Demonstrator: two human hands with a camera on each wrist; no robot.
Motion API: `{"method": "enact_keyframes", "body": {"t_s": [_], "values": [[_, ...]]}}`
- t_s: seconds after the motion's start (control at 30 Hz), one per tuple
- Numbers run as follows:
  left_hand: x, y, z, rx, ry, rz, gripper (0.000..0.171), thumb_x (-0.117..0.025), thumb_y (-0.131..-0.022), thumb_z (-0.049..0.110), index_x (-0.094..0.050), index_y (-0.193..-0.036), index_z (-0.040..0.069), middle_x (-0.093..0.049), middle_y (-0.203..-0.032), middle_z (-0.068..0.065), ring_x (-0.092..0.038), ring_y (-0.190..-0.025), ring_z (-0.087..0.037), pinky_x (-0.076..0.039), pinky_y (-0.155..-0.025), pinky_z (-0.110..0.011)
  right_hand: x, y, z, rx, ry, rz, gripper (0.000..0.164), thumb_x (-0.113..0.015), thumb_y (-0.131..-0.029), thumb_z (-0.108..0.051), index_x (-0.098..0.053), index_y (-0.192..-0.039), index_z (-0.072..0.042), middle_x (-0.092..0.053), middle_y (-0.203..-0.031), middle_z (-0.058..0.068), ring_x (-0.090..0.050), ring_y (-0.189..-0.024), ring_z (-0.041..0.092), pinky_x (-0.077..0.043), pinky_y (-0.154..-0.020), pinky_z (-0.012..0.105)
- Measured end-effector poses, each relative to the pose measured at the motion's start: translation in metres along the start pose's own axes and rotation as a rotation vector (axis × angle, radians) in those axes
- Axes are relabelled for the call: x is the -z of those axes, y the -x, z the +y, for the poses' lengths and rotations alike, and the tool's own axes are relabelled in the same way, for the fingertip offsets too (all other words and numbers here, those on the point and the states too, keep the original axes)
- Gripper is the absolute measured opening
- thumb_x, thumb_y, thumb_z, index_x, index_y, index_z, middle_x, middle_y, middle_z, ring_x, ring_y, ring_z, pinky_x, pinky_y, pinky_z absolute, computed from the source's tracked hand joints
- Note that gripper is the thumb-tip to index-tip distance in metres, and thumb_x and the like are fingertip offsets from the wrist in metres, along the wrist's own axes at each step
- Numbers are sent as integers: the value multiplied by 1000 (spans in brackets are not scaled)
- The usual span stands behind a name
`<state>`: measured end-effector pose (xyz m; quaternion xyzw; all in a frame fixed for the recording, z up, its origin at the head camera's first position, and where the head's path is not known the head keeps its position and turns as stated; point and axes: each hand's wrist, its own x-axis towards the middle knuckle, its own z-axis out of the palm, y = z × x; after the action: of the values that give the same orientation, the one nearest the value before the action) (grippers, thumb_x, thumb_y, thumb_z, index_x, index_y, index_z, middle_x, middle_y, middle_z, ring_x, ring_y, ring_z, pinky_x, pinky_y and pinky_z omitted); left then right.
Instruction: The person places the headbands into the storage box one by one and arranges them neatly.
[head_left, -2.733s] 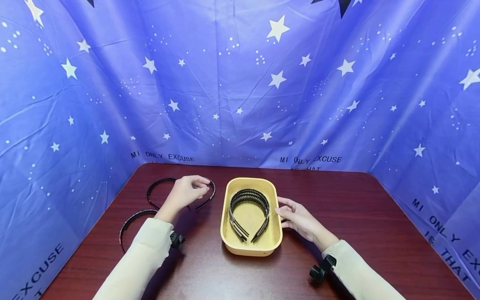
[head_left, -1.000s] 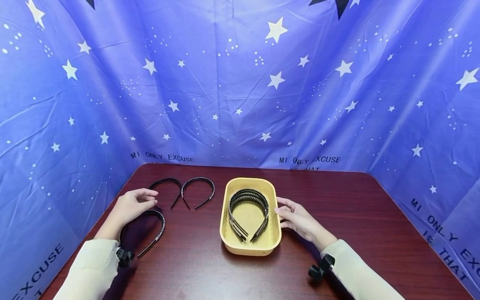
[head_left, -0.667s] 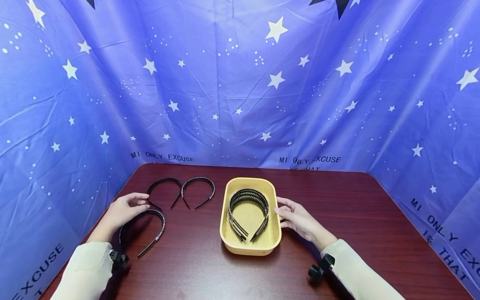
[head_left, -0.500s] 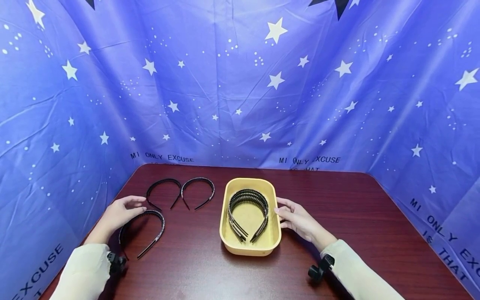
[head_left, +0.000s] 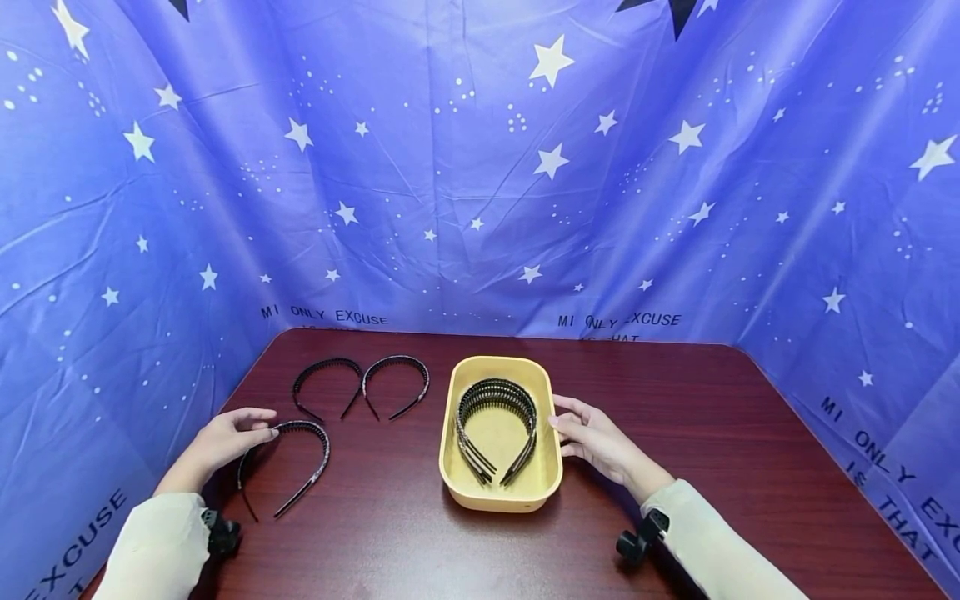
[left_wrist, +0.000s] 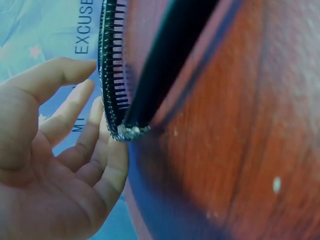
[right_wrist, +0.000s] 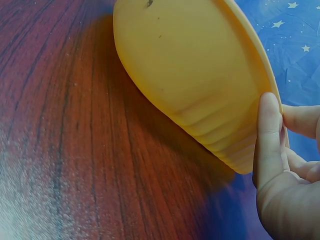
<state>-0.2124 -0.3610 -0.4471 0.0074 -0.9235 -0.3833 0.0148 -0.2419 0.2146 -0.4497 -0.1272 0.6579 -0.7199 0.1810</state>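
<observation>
In the head view my left hand (head_left: 221, 442) is at the top of the nearest black headband (head_left: 324, 467) on the left. The left wrist view shows this hand's fingers spread apart beside the toothed, glittery headband (left_wrist: 106, 65), one finger right at its edge. My right hand (head_left: 600, 437) holds the right side of a yellow plastic box (head_left: 498, 502). In the right wrist view its fingers press the outer wall of the box (right_wrist: 190, 60), with a digit reaching the rim. Inside the box lie several nested black headbands (head_left: 498, 390).
Two more headbands lie side by side at the back left: a black one (head_left: 327, 364) and a glittery one (head_left: 423, 383). A dark red wooden table (head_left: 660, 375) bears everything. A blue star-printed cloth (head_left: 450, 167) hangs behind and at both sides.
My left hand has moved left and toward me, from over the back glittery headband past the black one to the nearest headband. The right hand and the box have stayed in place.
</observation>
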Motion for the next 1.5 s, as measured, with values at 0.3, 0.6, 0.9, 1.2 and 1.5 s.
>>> {"method": "enact_keyframes", "body": {"t_s": [0.3,0.6,0.9,1.2,1.5], "values": [[0,1,0,0,-63,-20,45,-76,-88,19,-65,-120,-10,-72,-102,-18,-63,-89,-16,-49,-74,-28,-1,1,-1,-3,-5,0,66,-57,-101,-7,-20,-152,10,-65,-102,11,-65,-83,14,-59,-71,28],[4,0,1,2,-90,-42,34,-71,-92,14,-68,-118,-8,-71,-107,-22,-64,-94,-20,-50,-77,-34,-2,2,-2,-5,-2,2,66,-57,-101,-7,-20,-153,10,-64,-102,10,-65,-83,14,-58,-70,28],[4,1,3,9,-105,-47,30,-64,-97,15,-69,-119,-4,-65,-121,-27,-58,-111,-40,-49,-86,-45,-3,3,-4,-18,-4,19,64,-57,-101,-7,-21,-153,9,-64,-101,9,-65,-82,13,-58,-70,27],[2,0,8,-5,-106,-56,29,-62,-99,14,-70,-120,-4,-66,-121,-26,-57,-113,-39,-48,-89,-46,-3,2,-3,-11,-4,6,65,-56,-101,-6,-20,-153,9,-65,-101,9,-65,-82,13,-58,-70,26],[2,-1,17,-7,-39,-58,32,-62,-99,15,-67,-122,-6,-68,-116,-23,-59,-97,-20,-51,-73,-30,-2,2,-2,5,-14,10,63,-54,-101,-4,-20,-153,9,-64,-102,9,-64,-81,13,-58,-71,27]]}}
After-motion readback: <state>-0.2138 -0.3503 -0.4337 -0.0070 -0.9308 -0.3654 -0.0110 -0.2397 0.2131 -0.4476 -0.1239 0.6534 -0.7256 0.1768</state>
